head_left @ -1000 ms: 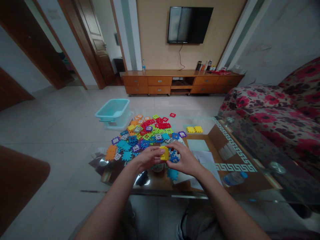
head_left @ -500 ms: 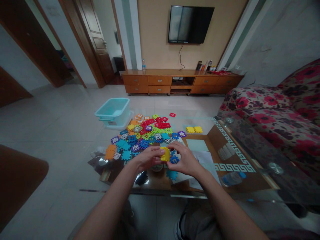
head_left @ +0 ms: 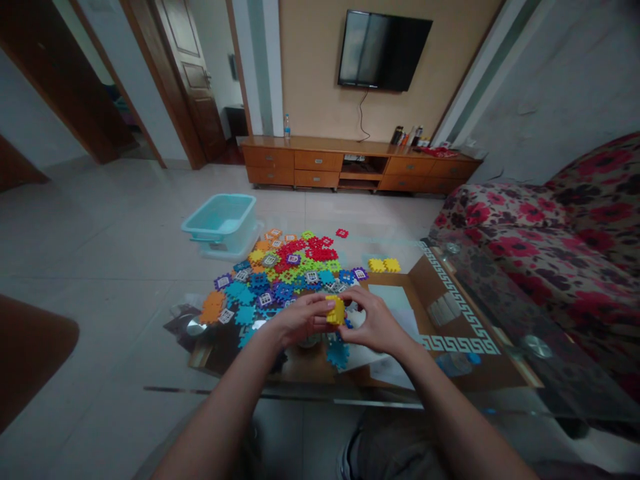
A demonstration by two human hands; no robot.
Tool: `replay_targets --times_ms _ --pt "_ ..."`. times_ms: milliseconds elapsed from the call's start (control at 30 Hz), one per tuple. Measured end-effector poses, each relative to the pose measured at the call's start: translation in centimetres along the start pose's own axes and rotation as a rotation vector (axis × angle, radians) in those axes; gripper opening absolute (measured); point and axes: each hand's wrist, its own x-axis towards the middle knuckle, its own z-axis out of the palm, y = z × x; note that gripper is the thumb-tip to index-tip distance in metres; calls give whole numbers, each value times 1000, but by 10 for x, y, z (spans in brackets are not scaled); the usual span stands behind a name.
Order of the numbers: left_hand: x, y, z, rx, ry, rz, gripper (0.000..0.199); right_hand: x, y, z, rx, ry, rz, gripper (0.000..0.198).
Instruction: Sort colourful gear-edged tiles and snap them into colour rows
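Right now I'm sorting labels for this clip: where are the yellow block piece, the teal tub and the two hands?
yellow block piece (head_left: 335, 311), head view, its front face
teal tub (head_left: 221, 220), head view, its near wall
left hand (head_left: 299, 321), head view, its back
right hand (head_left: 373, 325), head view, its back

Two hands are up over the glass surface (head_left: 500, 373): one left hand (head_left: 295, 321) and one right hand (head_left: 373, 325), and between them sits one yellow block (head_left: 335, 311). Beyond them lies one big heap of toothed tiles (head_left: 285, 270), too many and too overlapped to count, in at least six colours: red, orange, yellow, green, blue and purple; two yellow tiles (head_left: 384, 265) lie joined off to the side and one red tile (head_left: 342, 233) sits alone at the far edge. One pale blue tub (head_left: 221, 222) stands by the heap, one plastic bottle (head_left: 454, 363) shows under the glass, and one television (head_left: 383, 50) hangs on the wall.
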Motion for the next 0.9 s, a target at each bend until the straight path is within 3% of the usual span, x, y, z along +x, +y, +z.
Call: replay_targets --times_ms 267,433,700,900 --pt "16 -5 4 112 41 -57 50 -2 37 -25 -96 -93 4 43" --pt "22 -8 6 214 30 -87 49 -2 97 -70 -282 -169 66 39" --pt "39 -12 6 221 40 -98 50 7 206 -158 -572 -288 284 43" --pt "44 -11 6 219 90 -123 48 16 256 -188 -670 -382 346 48"
